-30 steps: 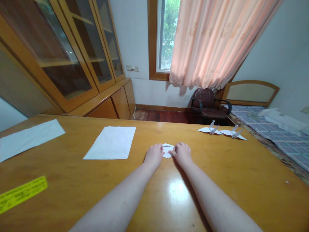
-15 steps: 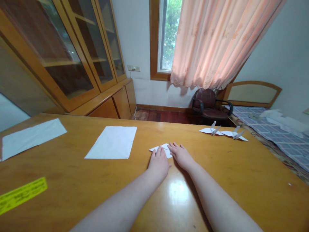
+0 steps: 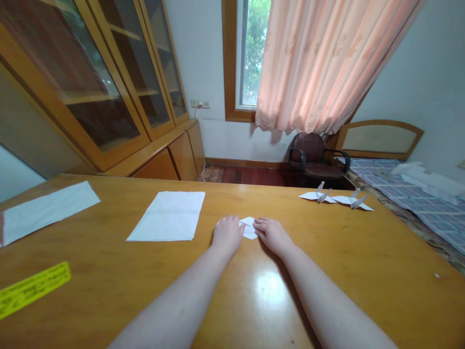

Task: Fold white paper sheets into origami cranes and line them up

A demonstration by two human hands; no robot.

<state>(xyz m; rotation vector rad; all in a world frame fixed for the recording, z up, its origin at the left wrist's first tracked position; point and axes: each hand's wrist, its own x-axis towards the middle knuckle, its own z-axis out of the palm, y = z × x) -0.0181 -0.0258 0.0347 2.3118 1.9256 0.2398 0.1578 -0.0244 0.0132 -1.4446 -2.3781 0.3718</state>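
A small piece of folded white paper [image 3: 249, 229] lies on the wooden table between my two hands, with a slit or crease line across its top. My left hand [image 3: 227, 234] is closed on the paper's left end, thumb towards the middle, hiding that end. On the other side, my right hand [image 3: 272, 234] has its fingers together over the right end, the fingertips on the paper. Two folded paper cranes, one crane [image 3: 317, 195] and another crane [image 3: 353, 199], stand near the table's far right edge.
A stack of white paper [image 3: 169, 215] lies left of my hands. Further left is a long white sheet [image 3: 51, 208], and nearer, a yellow label [image 3: 34, 288]. Beyond the wooden table [image 3: 145, 300] are a chair [image 3: 308, 150], a glass-door cabinet [image 3: 119, 72] and a bed [image 3: 399, 179].
My left hand has slid left from the top of the folded paper to its left end and closed there, uncovering the middle. My right hand's fingers have drawn together at the right end.
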